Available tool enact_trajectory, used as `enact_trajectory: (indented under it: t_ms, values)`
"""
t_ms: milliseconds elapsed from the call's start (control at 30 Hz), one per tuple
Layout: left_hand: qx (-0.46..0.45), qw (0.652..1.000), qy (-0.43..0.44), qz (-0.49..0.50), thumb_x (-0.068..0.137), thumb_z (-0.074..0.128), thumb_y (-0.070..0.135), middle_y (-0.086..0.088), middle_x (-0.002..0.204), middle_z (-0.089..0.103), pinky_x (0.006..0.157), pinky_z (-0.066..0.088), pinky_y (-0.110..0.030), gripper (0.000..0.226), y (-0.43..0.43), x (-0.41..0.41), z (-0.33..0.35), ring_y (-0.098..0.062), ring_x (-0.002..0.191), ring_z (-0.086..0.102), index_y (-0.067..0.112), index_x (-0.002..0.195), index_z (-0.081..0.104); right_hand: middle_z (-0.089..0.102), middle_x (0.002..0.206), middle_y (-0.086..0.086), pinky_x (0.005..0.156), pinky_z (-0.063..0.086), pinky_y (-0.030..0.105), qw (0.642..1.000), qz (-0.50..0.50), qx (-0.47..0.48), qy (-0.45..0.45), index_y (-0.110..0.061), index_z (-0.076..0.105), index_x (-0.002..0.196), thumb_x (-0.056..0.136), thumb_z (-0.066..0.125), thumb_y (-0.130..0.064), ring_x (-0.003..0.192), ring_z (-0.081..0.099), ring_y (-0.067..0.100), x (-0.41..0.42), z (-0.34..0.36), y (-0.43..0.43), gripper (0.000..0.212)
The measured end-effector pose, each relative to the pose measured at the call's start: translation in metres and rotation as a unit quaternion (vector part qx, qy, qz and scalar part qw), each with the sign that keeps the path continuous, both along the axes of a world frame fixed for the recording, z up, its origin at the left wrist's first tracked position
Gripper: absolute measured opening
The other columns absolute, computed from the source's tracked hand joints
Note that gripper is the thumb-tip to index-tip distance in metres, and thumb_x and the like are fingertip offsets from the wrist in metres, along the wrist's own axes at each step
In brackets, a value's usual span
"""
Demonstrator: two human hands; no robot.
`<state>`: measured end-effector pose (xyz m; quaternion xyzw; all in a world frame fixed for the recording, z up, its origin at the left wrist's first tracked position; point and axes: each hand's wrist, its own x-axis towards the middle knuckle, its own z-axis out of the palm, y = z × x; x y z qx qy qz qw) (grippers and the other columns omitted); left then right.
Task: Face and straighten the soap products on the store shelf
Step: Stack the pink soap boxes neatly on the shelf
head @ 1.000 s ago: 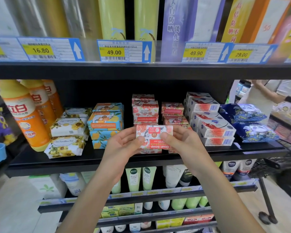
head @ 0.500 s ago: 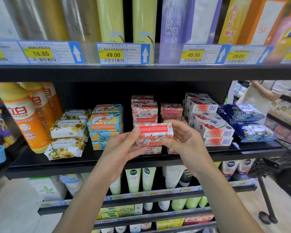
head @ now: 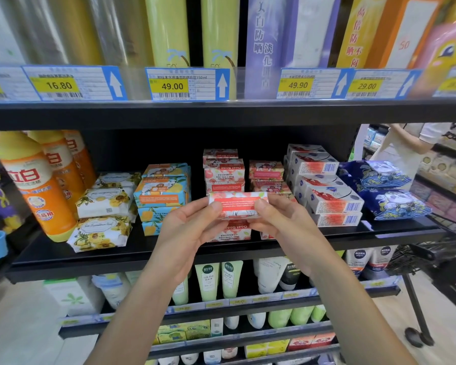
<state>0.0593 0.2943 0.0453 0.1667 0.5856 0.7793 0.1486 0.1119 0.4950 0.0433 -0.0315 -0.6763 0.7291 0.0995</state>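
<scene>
**Goat soap box pinched at both ends, in front of mid shelf**

Head view: forearms up from bottom of frame, converging at centre. L hand (head: 192,227) w/ palm turned toward cam, thumb pressed on front face of the goat soap box (head: 238,205) at its left end, other fingers curled behind. R hand (head: 282,222) mirrored: thumb on front at right end, fingers wrapped round the back. Gripped firmly from both sides, neither hand free. Box level, long side horizontal, red label panel facing cam; small print too fine to read. Held in the air just before the shelf (head: 169,255) edge, over a lower goat soap box (head: 231,233) lying at shelf front w/ its "Goat Soap" print upside down; contact between the two can't be told. Behind: pink soap stack (head: 224,171), approx mid-shelf. To the left, blue-and-yellow boxes (head: 162,193), then sunflower-wrapped soaps (head: 100,233) and orange bottles (head: 34,185). To the right, white-and-red boxes (head: 327,201) stacked in steps, then dark blue packs (head: 385,191) at far end. Price tags (head: 187,84) along the rail above.
</scene>
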Motion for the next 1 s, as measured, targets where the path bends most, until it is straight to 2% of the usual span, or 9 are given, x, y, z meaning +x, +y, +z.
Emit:
enact_trajectory:
  t_ms: [133, 267, 433, 500, 600, 667, 733, 900, 1000]
  values:
    - [0.013, 1.0, -0.008, 0.005, 0.09, 0.071, 0.023, -0.01, 0.123, 0.073, 0.103, 0.053, -0.033, 0.052, 0.001, -0.001, -0.001, -0.023, 0.118, 0.069, 0.005, 0.137, 0.058, 0.077, 0.115, 0.005, 0.102, 0.053, 0.035, 1.0, 0.009, -0.007, -0.012, -0.008, 0.06, 0.132, 0.076, 0.077, -0.046, 0.106, 0.074, 0.019, 0.0, 0.003, -0.001, 0.07]
    - [0.017, 1.0, 0.0, 0.003, 0.087, 0.072, 0.023, -0.009, 0.123, 0.074, 0.102, 0.053, -0.032, 0.052, 0.002, 0.0, 0.0, -0.022, 0.118, 0.069, 0.007, 0.135, 0.06, 0.076, 0.118, 0.007, 0.109, 0.049, 0.042, 0.999, 0.004, -0.028, -0.016, -0.006, 0.057, 0.136, 0.069, 0.082, -0.049, 0.106, 0.074, 0.023, -0.001, 0.003, 0.0, 0.084]
    - [0.029, 0.999, -0.001, 0.015, 0.075, 0.077, 0.027, -0.009, 0.122, 0.074, 0.098, 0.056, -0.03, 0.066, 0.004, 0.0, 0.001, -0.021, 0.116, 0.07, 0.011, 0.136, 0.059, 0.077, 0.116, 0.005, 0.097, 0.057, 0.028, 0.999, 0.021, -0.05, -0.002, -0.005, 0.06, 0.129, 0.078, 0.077, -0.033, 0.11, 0.073, 0.017, 0.004, 0.007, 0.0, 0.06]
    - [0.03, 0.999, -0.002, 0.018, 0.075, 0.077, 0.025, -0.008, 0.123, 0.074, 0.097, 0.057, -0.031, 0.067, 0.004, -0.001, 0.0, -0.02, 0.116, 0.07, 0.013, 0.138, 0.058, 0.076, 0.118, 0.006, 0.094, 0.058, 0.026, 0.998, 0.021, -0.055, 0.004, -0.005, 0.061, 0.129, 0.081, 0.076, -0.027, 0.112, 0.071, 0.017, 0.004, 0.006, 0.001, 0.055]
    - [0.019, 1.0, 0.007, 0.011, 0.078, 0.075, 0.023, -0.005, 0.127, 0.072, 0.101, 0.052, -0.035, 0.066, 0.004, 0.0, 0.001, -0.018, 0.12, 0.067, 0.018, 0.141, 0.055, 0.073, 0.124, 0.005, 0.103, 0.054, 0.036, 0.999, 0.007, -0.043, 0.007, -0.015, 0.063, 0.129, 0.072, 0.083, -0.032, 0.117, 0.069, 0.016, 0.002, 0.002, 0.003, 0.063]
    - [0.012, 1.0, 0.008, 0.009, 0.08, 0.073, 0.023, -0.003, 0.125, 0.073, 0.099, 0.051, -0.034, 0.063, 0.004, 0.001, 0.002, -0.016, 0.117, 0.069, 0.02, 0.14, 0.055, 0.074, 0.118, -0.011, 0.108, 0.05, 0.041, 1.0, -0.006, -0.021, 0.013, -0.031, 0.066, 0.121, 0.062, 0.089, -0.037, 0.117, 0.066, 0.005, 0.002, -0.001, 0.003, 0.063]
    - [0.01, 1.0, -0.001, 0.009, 0.081, 0.072, 0.026, -0.002, 0.121, 0.075, 0.095, 0.052, -0.031, 0.06, 0.004, 0.001, 0.003, -0.014, 0.112, 0.071, 0.02, 0.138, 0.055, 0.073, 0.115, -0.021, 0.11, 0.047, 0.043, 1.0, 0.0, -0.004, 0.025, -0.036, 0.068, 0.116, 0.062, 0.091, -0.035, 0.118, 0.064, 0.0, 0.002, -0.003, 0.005, 0.059]
    - [0.008, 0.999, -0.031, -0.004, 0.092, 0.063, 0.031, -0.007, 0.118, 0.076, 0.097, 0.054, -0.036, 0.042, 0.003, 0.002, 0.005, -0.021, 0.115, 0.07, 0.008, 0.127, 0.066, 0.068, 0.135, -0.001, 0.113, 0.044, 0.053, 0.998, 0.016, 0.002, 0.062, -0.03, 0.067, 0.129, 0.071, 0.088, -0.018, 0.128, 0.062, 0.021, 0.002, -0.005, 0.009, 0.062]
    - [-0.001, 0.999, -0.034, -0.014, 0.094, 0.061, 0.03, -0.009, 0.116, 0.076, 0.094, 0.059, -0.033, 0.037, 0.003, 0.002, 0.004, -0.021, 0.112, 0.072, 0.006, 0.122, 0.069, 0.065, 0.138, 0.0, 0.112, 0.044, 0.055, 0.997, 0.029, 0.006, 0.074, -0.032, 0.066, 0.131, 0.07, 0.089, -0.021, 0.13, 0.06, 0.025, 0.002, -0.007, 0.01, 0.066]
